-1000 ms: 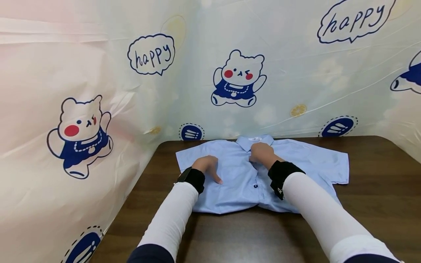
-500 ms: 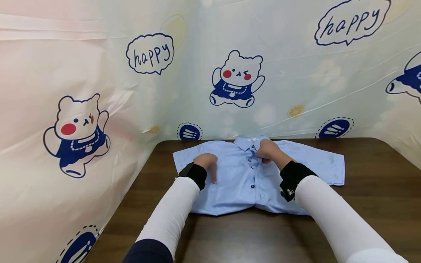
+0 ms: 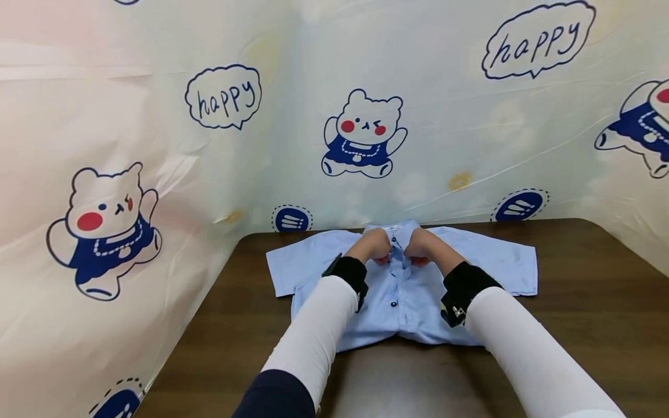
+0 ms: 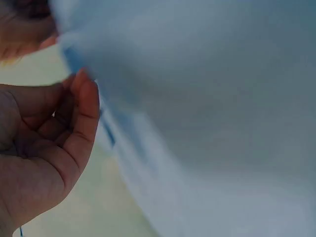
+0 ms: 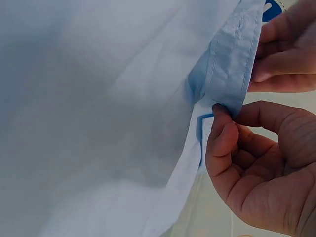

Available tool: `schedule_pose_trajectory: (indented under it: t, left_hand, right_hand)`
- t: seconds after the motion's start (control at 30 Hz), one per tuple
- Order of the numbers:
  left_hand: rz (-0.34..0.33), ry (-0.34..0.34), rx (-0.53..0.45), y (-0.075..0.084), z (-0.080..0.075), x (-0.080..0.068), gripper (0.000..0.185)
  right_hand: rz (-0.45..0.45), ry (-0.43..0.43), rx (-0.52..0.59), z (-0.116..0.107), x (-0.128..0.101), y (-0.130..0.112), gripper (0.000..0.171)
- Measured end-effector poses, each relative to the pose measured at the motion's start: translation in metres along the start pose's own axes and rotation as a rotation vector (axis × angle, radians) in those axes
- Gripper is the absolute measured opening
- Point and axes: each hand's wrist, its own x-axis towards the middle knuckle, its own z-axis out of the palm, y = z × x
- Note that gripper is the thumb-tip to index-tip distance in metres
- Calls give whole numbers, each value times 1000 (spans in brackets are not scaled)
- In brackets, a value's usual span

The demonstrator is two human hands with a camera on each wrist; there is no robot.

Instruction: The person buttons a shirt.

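We saw the pale blue shirt lying front up on the table, its collar at the far side and its hem toward the person. The left hand and the right hand met near the collar, just apart, each pinching the shirt's front with curled fingers and thumb. In the right wrist view, the right fingertips gripped the cloth at the lower part of the front strip, while the left hand was just above. We could not tell whether a button sat beneath those fingertips.

The step looked to us like fine work on the front edges. To do it well, we judged that both edges wanted a light, even pinch, lifted a little off the layer below, with the strip flat so that any button and hole could line up without dragging the collar askew.

The cloth looked thin, smooth and soft, with loose creases around the middle; the strip, stitched in neat rows, seemed firmer. The lower button was small, round and dark. The short sleeves spread wide and flat, and the wood-grained tabletop looked hard and slightly glossy.
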Motion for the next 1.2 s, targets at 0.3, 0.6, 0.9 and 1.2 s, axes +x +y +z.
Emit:
schedule_pose_trajectory:
  t: [0.3,0.6,0.9,1.2]
  left_hand:
    - [-109,-21,224,-5,20,10,31]
    - [-51,85,346,-8,26,12,22]
    - [-49,22,130,-10,22,9,27]
    - [-155,44,-356,-15,19,-2,25]
  right_hand:
    - [-15,-10,-18,8,2,2,10]
    - [-29,-25,-8,13,4,1,7]
    - [-90,-5,9,13,-1,4,14]
    - [-174,33,64,17,-4,9,16]
